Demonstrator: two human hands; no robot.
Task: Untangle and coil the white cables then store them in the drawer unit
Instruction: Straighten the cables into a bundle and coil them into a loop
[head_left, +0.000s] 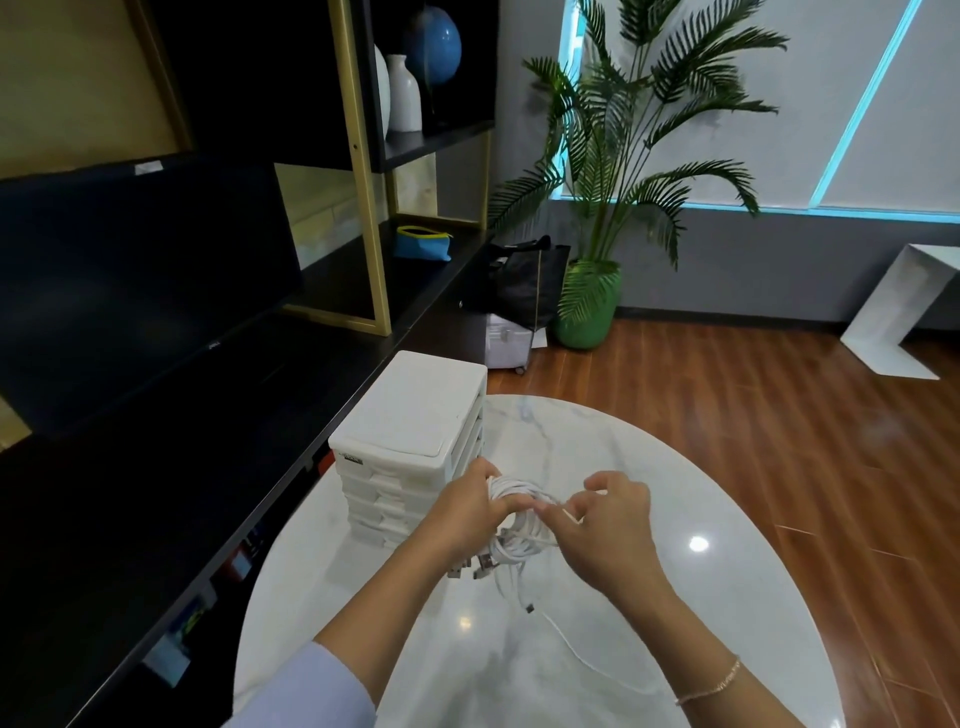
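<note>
The white cables (519, 525) sit in a messy bunch just above the round marble table (675, 519), between the two hands. The left hand (467, 512) is curled around the looped part of the bunch and grips it. The right hand (608, 525) pinches one strand with finger and thumb, at about 3 o'clock from the bunch. A few plug ends (470, 566) hang down at about 7 o'clock. One loose cable tail (576, 649) trails across the table toward 5 o'clock.

The job looks like it is just starting, because the cables are still knotted together. To do this step well, I think the left hand should hold the bunch steady. The right hand should pull its one strand out slowly and follow it to its end, with no hard tugs that tighten the knots.

The white drawer unit (410, 447) stands close by at about 10 o'clock, all drawers closed.
</note>
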